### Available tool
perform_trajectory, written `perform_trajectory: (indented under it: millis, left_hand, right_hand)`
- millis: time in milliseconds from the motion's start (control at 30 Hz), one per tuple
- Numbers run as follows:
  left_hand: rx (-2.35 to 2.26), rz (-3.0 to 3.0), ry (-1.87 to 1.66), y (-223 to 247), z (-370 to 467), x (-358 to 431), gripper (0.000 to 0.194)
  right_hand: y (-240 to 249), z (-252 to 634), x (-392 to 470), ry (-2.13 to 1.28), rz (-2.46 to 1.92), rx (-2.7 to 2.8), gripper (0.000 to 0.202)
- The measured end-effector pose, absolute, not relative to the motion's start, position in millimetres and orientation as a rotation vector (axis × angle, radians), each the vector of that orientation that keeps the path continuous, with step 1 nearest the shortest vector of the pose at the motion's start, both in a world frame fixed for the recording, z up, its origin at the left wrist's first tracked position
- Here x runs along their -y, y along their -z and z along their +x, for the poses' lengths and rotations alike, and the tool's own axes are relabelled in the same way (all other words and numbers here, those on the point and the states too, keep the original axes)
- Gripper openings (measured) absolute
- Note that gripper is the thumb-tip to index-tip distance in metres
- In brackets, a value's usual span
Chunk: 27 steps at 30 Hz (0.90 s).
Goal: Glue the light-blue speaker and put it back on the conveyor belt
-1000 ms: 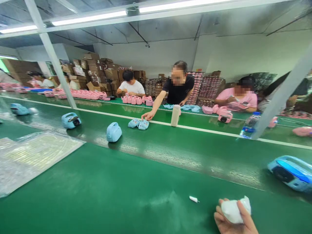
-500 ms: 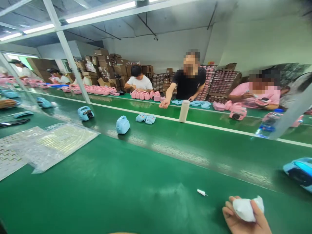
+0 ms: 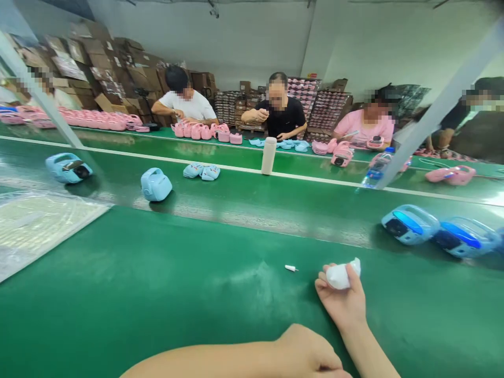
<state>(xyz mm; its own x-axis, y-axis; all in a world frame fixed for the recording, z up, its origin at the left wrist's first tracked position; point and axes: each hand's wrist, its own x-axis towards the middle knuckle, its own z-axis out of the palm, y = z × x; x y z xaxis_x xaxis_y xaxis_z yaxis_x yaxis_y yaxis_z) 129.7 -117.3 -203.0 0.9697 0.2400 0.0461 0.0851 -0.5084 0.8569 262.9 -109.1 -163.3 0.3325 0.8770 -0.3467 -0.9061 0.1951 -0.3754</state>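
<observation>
A white, crumpled-looking wad point(image 3: 337, 276) is gripped in my right hand point(image 3: 342, 299), thumb on one side and curled fingers on the other, just above the green table. To its left lies a small white cap-like piece point(image 3: 290, 268) with a thin pin at one end. My left hand point(image 3: 309, 349) reaches in from the bottom, its forearm crossing the near edge of view. Its fingers curl inward and are partly cut off by the frame, so whatever they may hold is hidden.
Light blue camera-shaped cases point(image 3: 156, 185) and lit blue units point(image 3: 410, 224) stand on the green belt point(image 3: 236, 202) ahead. A beige cylinder point(image 3: 269, 156) and a water bottle point(image 3: 376, 168) stand farther back. Plastic-wrapped sheets point(image 3: 43, 223) lie left. Several co-workers sit opposite.
The view has turned right and down. My left hand and forearm have come in at the bottom. My right hand still grips the white wad. The co-worker in black has drawn back an outstretched arm.
</observation>
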Motion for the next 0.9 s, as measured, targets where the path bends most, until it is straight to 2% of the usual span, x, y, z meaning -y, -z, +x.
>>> perform_trajectory:
  millis: [233,533,733,900]
  left_hand:
    - [-0.222,2.139,-0.268,173.8,115.5,118.2,0.040]
    - [-0.228,2.132,-0.246,168.1,114.5,117.3,0.038]
    - [-0.248,2.087,-0.229,167.2,112.9,116.3,0.030]
    - [-0.264,2.061,-0.231,170.4,111.8,112.8,0.036]
  right_hand:
    - [163.9,260.5,107.2,-1.240,-0.533,-0.064,0.023]
    - [154.7,261.3,108.5,-1.274,-0.451,-0.178,0.020]
    - [84.6,240.0,125.2,-1.399,-0.111,-0.237,0.039]
    - [19.7,210.0,136.7,-1.565,0.185,-0.134,0.034]
